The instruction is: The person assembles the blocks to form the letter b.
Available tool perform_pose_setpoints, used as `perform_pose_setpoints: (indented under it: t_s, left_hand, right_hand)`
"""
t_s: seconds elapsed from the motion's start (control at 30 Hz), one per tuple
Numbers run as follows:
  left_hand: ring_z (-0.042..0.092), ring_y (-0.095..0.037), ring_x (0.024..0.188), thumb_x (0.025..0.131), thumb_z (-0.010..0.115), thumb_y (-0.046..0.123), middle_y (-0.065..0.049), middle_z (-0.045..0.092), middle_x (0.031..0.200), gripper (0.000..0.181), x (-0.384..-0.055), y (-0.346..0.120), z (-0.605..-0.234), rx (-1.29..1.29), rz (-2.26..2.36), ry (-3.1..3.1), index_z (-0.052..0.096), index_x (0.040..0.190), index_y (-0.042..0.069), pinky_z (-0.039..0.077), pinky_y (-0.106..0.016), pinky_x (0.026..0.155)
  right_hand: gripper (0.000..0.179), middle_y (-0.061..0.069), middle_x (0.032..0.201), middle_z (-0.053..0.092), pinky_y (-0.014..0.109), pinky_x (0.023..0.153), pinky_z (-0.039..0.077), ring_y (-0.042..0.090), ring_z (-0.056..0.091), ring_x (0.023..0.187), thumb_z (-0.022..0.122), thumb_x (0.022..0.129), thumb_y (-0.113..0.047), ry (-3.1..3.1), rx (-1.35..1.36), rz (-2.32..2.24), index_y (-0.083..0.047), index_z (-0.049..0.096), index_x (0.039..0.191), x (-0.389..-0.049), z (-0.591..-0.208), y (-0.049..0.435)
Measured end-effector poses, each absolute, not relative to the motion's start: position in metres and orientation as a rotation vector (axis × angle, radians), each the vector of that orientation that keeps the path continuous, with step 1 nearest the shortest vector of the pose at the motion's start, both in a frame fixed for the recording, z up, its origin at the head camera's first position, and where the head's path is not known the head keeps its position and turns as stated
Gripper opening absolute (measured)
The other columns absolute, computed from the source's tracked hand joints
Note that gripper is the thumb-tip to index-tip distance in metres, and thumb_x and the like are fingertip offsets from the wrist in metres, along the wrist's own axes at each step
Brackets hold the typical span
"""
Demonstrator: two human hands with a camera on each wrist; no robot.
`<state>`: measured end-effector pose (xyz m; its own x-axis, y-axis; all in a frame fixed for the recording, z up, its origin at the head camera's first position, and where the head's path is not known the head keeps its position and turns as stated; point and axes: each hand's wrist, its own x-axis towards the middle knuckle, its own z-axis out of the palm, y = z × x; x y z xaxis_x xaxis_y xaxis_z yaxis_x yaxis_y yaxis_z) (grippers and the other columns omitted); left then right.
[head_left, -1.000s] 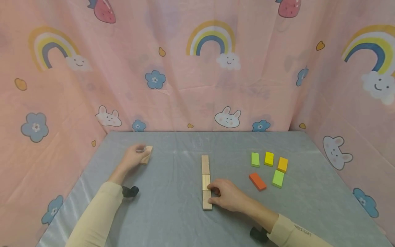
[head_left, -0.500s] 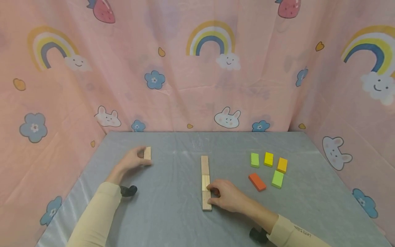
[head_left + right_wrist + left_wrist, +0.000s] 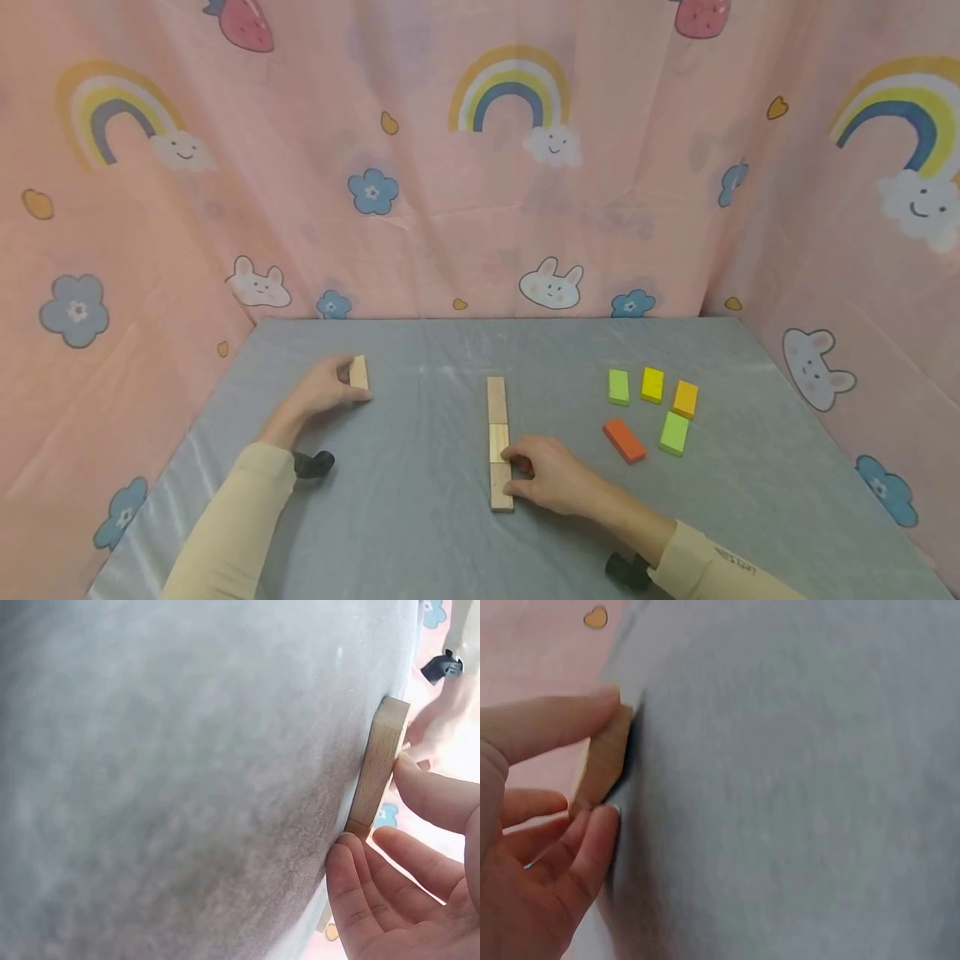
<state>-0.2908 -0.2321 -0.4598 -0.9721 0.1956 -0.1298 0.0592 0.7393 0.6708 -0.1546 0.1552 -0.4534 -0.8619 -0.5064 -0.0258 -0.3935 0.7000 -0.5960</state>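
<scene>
At the far left my left hand [image 3: 327, 385] pinches a small plain wooden block [image 3: 359, 372] by its two ends. In the left wrist view the thumb [image 3: 592, 712] is at the block's [image 3: 606, 756] upper end and the fingertips are at its lower end. Three plain wooden blocks [image 3: 497, 402] lie end to end in a straight row at mid-table. My right hand [image 3: 558, 477] rests at the row's right edge, thumb on the nearest block [image 3: 501, 498] and a fingertip by the middle one. In the right wrist view these fingertips sit low beside the block [image 3: 377, 772].
To the right lie a red-orange block [image 3: 624, 441], two green blocks [image 3: 674, 433], a yellow block [image 3: 652, 385] and an orange block [image 3: 686, 399]. Grey cloth [image 3: 420, 517] covers the table. A pink patterned curtain [image 3: 450, 242] borders its back and sides.
My left hand has shifted from over the left block to gripping it by its ends, and the block has turned more upright in view. The right hand and the row stay put.
</scene>
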Motion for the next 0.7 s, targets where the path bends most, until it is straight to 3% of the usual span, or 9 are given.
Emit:
perform_pose_setpoints:
  t_s: [0.2, 0.37, 0.6, 0.7]
  left_hand:
    - [0.049, -0.046, 0.13, 0.084, 0.083, 0.03, -0.034, 0.044, 0.148, 0.09, -0.292, -0.217, -0.457, 0.237, 1.006, 2.772, 0.037, 0.15, -0.012, 0.036, -0.063, 0.11]
    - [0.052, -0.045, 0.128, 0.084, 0.082, 0.026, -0.032, 0.047, 0.146, 0.087, -0.291, -0.203, -0.454, 0.245, 0.999, 2.776, 0.039, 0.149, -0.011, 0.038, -0.062, 0.109]
    - [0.056, -0.036, 0.109, 0.084, 0.083, 0.025, -0.03, 0.054, 0.137, 0.084, -0.291, -0.187, -0.452, 0.281, 1.008, 2.791, 0.042, 0.147, -0.012, 0.045, -0.057, 0.102]
    - [0.056, -0.035, 0.113, 0.084, 0.083, 0.024, -0.029, 0.054, 0.139, 0.083, -0.293, -0.181, -0.452, 0.304, 1.024, 2.781, 0.042, 0.147, -0.012, 0.045, -0.056, 0.103]
  right_hand:
    - [0.036, -0.002, 0.095, 0.064, 0.029, 0.071, 0.048, 0.014, 0.055, 0.083, 0.085, 0.083, -0.016, 2.69, -0.742, -0.899, -0.001, 0.072, 0.114, -0.154, -0.452, 0.157]
    - [0.034, -0.001, 0.098, 0.065, 0.03, 0.074, 0.05, 0.013, 0.057, 0.086, 0.084, 0.085, -0.017, 2.667, -0.795, -0.917, -0.002, 0.071, 0.113, -0.155, -0.452, 0.165]
    - [0.032, 0.0, 0.102, 0.069, 0.033, 0.078, 0.053, 0.015, 0.061, 0.09, 0.081, 0.087, -0.016, 2.683, -0.762, -0.914, -0.002, 0.072, 0.114, -0.154, -0.451, 0.184]
    - [0.033, 0.001, 0.107, 0.07, 0.036, 0.082, 0.054, 0.016, 0.063, 0.094, 0.081, 0.088, -0.018, 2.708, -0.695, -0.898, -0.004, 0.072, 0.116, -0.154, -0.45, 0.193]
